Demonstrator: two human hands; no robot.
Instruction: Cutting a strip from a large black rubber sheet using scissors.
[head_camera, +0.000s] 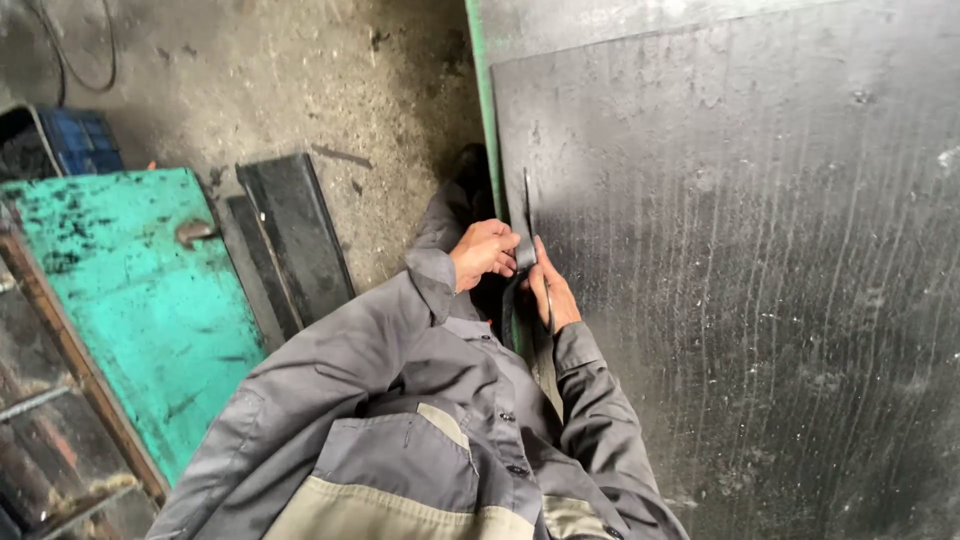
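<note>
A large black sheet (740, 280) with a scratched, dusty surface fills the right side and lies on a green-edged table (481, 90). A thin dark strip (527, 205) stands along the sheet's left edge. My left hand (483, 252) is curled into a fist around the strip's lower part. My right hand (552, 292) sits just below it, fingers stretched up along the strip and pressing it against the sheet's edge. Both arms are in grey work-jacket sleeves (330, 380). The strip's lower end is hidden behind my hands.
A turquoise metal panel (130, 300) with a rusty handle lies at the left beside a rusty frame (60, 400). Dark flat metal bars (290, 240) lean on the gritty concrete floor (300, 80). A blue crate (75, 140) stands at the far left.
</note>
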